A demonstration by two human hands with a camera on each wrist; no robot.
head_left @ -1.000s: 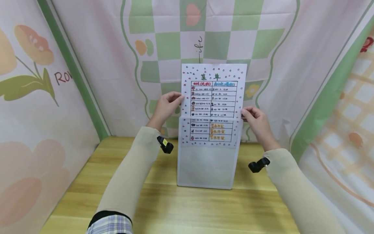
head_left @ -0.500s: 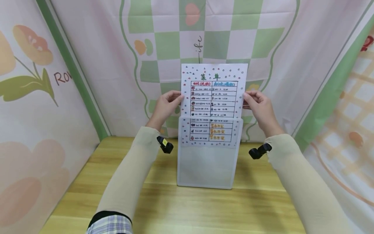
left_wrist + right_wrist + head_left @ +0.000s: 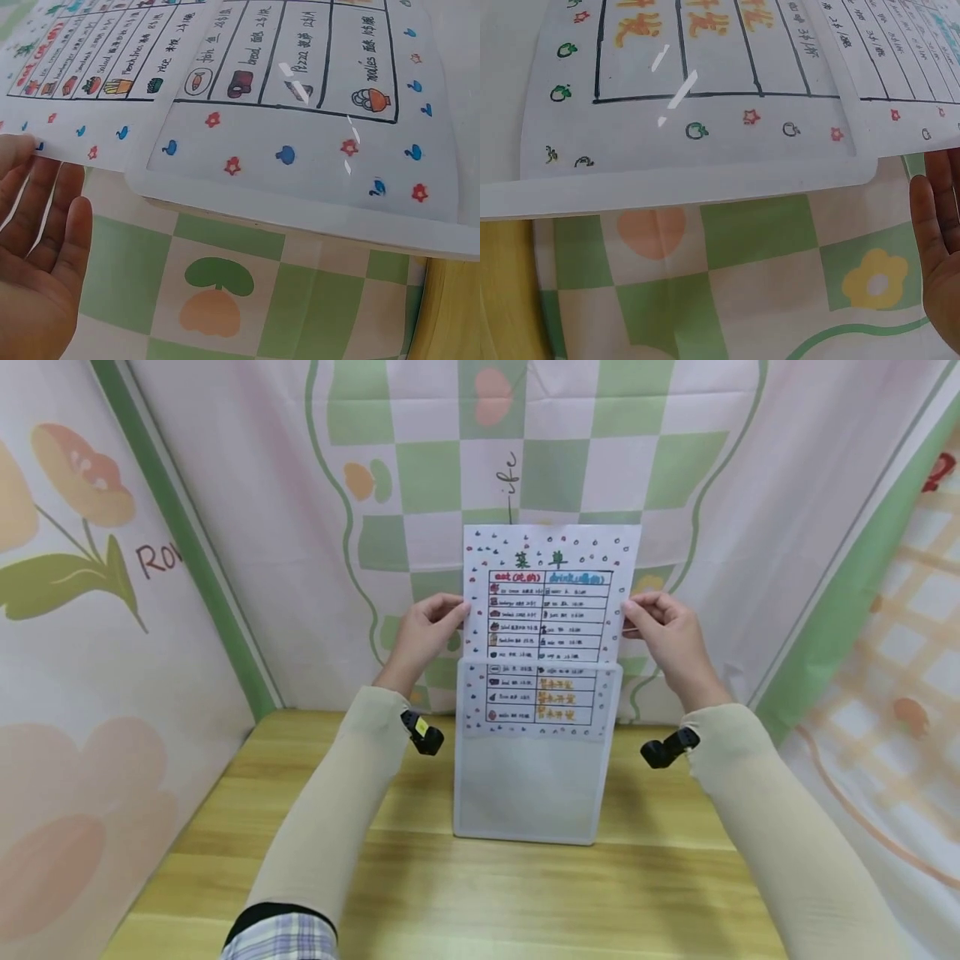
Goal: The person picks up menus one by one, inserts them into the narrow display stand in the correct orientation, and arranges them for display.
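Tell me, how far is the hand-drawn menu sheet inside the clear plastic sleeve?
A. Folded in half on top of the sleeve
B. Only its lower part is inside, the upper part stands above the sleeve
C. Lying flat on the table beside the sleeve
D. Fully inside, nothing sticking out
B: the menu sheet rises above the top edge of the sleeve, with the left hand and right hand holding its side edges.

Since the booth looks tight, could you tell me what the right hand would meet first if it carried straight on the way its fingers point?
Probably the menu sheet: the right hand already pinches its right edge.
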